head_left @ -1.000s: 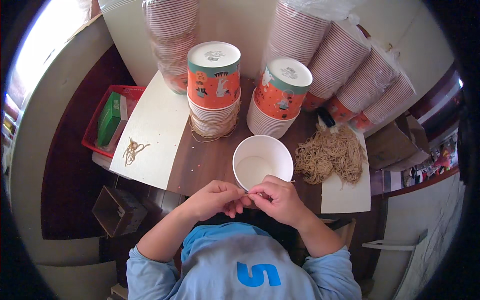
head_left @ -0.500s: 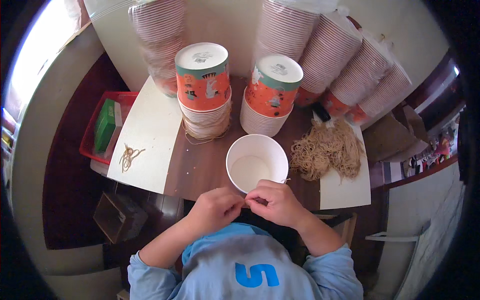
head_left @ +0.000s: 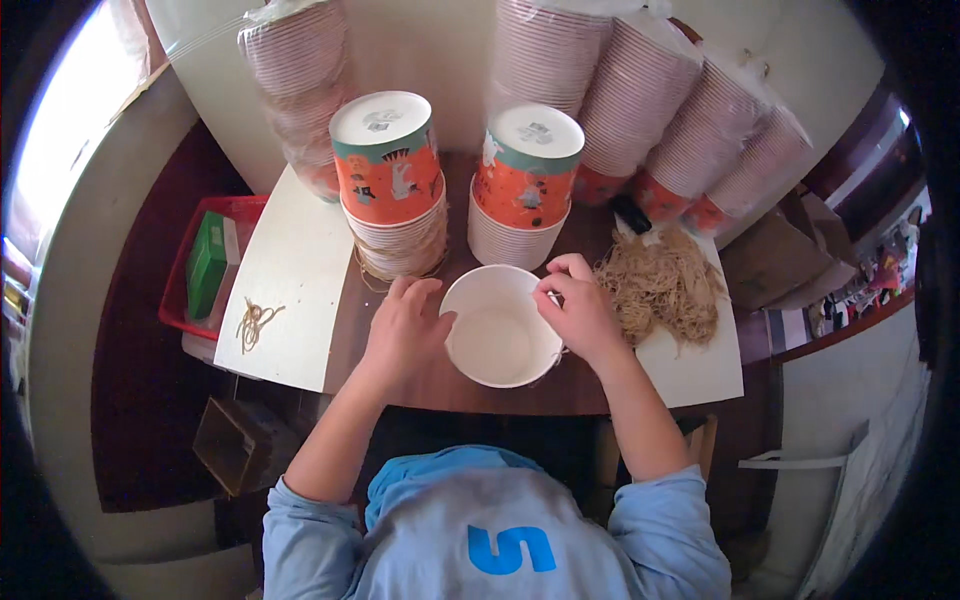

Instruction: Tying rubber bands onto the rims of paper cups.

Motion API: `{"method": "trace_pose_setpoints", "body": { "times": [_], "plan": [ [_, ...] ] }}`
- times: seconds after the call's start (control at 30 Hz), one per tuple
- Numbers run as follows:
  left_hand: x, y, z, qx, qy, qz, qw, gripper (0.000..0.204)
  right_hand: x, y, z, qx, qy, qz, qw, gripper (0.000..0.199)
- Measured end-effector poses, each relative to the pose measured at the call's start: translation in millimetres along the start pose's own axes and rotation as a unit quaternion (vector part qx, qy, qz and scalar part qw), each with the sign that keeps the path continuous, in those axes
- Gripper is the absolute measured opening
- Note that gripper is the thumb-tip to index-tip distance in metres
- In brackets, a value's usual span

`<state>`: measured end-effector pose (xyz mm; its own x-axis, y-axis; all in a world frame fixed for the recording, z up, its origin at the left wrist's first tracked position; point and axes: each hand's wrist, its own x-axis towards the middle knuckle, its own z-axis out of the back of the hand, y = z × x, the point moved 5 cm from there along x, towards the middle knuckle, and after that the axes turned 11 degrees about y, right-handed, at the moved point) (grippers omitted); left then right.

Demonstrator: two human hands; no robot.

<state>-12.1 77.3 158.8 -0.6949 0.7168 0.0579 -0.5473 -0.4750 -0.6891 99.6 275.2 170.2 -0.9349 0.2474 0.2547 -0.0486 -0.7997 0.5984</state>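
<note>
A white paper tub (head_left: 500, 345) stands mouth up near the table's front edge, its inside bare. A thin piece of twine (head_left: 557, 362) shows on its outer right side. My left hand (head_left: 405, 322) is open at the tub's left rim, fingers curved and apart, the thumb near the rim. On the opposite side, my right hand (head_left: 580, 308) has its thumb and forefinger drawn together over the right rim. What is between those fingertips is too small to tell.
Behind the tub stand two stacks of orange-and-green printed tubs (head_left: 386, 180), the left one ringed with twine. A tangled twine heap (head_left: 660, 285) lies right, a few loose strands (head_left: 257, 325) left. Wrapped tub stacks (head_left: 640, 95) line the wall. A red basket (head_left: 172, 290) holds a green box.
Both hands have moved forward and apart, from fingertips together in front of the tub to either side of its rim. My left fingers have opened. The view has shifted slightly.
</note>
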Motion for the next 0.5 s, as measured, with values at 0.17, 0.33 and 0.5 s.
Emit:
{"method": "trace_pose_setpoints", "body": {
  "times": [0.17,0.33,0.5],
  "plan": [
    [15,28,-25,-0.051,0.072,0.019,0.996,0.034,-4,-34,-27,-0.054,0.150,-0.055,0.986,0.014],
    [9,60,-36,-0.283,0.115,0.067,0.950,0.025,-16,5,-18,-0.039,0.133,-0.078,0.987,0.008],
    [-1,62,-43,-0.431,0.143,0.075,0.888,0.036,-25,32,-10,-0.017,0.127,-0.065,0.990,0.008]
  ]
}}
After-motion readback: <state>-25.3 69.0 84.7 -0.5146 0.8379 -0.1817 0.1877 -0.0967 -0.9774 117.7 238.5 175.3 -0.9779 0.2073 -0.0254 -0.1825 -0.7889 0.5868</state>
